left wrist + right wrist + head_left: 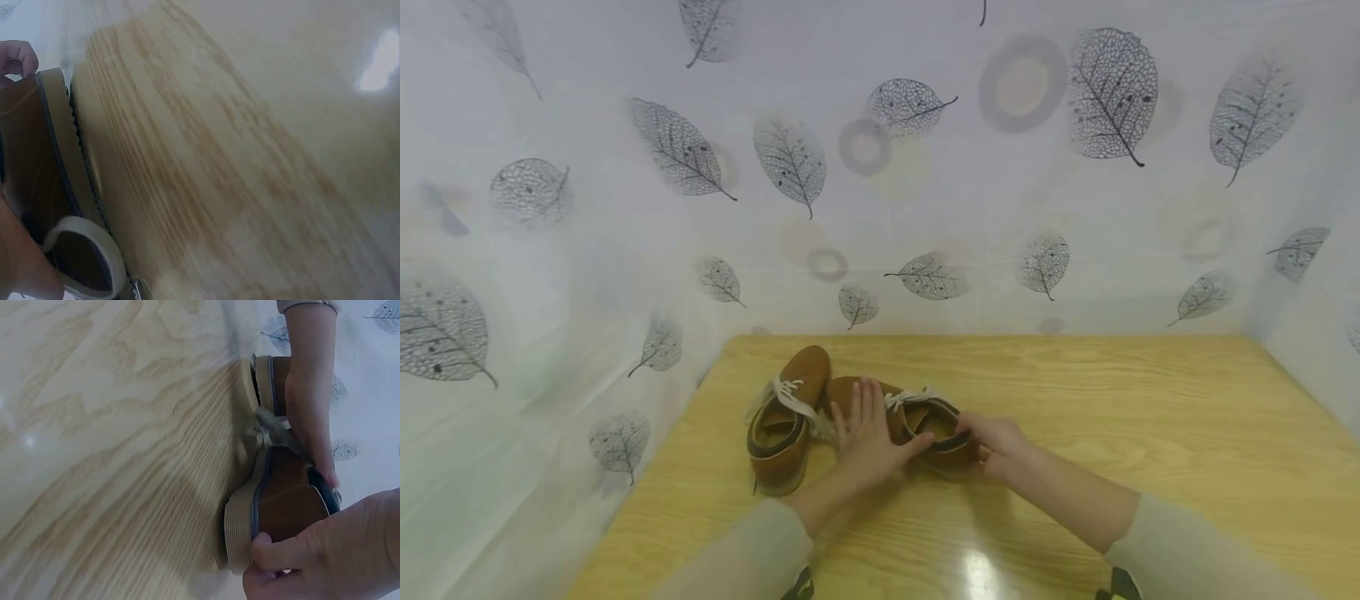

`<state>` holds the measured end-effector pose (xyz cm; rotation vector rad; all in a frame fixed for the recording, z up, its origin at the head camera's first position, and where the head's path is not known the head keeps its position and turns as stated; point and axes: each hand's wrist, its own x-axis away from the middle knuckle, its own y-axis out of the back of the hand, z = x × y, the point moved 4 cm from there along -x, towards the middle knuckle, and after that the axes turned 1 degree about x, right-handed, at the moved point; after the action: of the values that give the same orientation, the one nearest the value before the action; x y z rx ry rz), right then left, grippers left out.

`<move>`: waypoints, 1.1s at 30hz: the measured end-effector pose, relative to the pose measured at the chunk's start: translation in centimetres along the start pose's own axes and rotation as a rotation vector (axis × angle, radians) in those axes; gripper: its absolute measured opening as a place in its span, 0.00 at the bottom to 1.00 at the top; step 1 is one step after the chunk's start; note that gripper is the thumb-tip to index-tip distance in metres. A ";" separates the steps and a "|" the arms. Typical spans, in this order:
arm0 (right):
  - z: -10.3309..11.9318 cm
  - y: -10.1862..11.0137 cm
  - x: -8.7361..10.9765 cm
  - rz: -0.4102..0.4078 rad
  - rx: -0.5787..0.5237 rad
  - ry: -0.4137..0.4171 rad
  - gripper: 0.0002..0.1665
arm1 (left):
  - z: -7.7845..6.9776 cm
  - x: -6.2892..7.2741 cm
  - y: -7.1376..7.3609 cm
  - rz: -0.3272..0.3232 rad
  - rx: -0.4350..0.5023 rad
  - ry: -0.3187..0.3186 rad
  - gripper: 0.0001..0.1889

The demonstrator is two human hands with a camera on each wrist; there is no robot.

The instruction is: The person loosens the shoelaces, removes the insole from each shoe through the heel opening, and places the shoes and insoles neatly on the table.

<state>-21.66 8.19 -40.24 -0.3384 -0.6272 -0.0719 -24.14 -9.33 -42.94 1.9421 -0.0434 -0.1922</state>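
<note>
A brown lace-up shoe [955,460] with off-white laces lies crosswise on the table, toe to the left. My left hand [872,437] lies over its front part, fingers stretched straight and thumb extended to the shoe's opening. At the heel, my right hand [997,443] pinches the back of the shoe between thumb and fingers. The right wrist view shows the same shoe [290,506] side-on, its ribbed pale sole toward the table. Left of it stands the matching shoe [781,469], toe pointing away, its laces loose and trailing between the two.
The wooden table [1150,433] extends to the right of the shoes. A pale curtain-like sheet [962,208] printed with leaves hangs behind it and along both sides.
</note>
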 end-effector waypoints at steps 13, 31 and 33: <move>1.1 3.6 -0.3 0.131 0.162 -0.055 0.06 | -0.6 0.4 -0.3 0.061 -0.061 -0.219 0.57; 1.9 5.7 -0.6 0.212 0.239 -0.063 0.05 | 1.2 -0.2 -0.6 0.130 -0.285 -0.331 0.54; 1.9 5.9 -0.6 0.221 0.234 -0.065 0.04 | 1.4 -0.2 -0.7 0.138 -0.283 -0.333 0.53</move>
<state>-22.24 14.40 -40.86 -0.1820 -0.6512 0.2237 -24.62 -10.31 -44.06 1.6020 -0.3510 -0.4062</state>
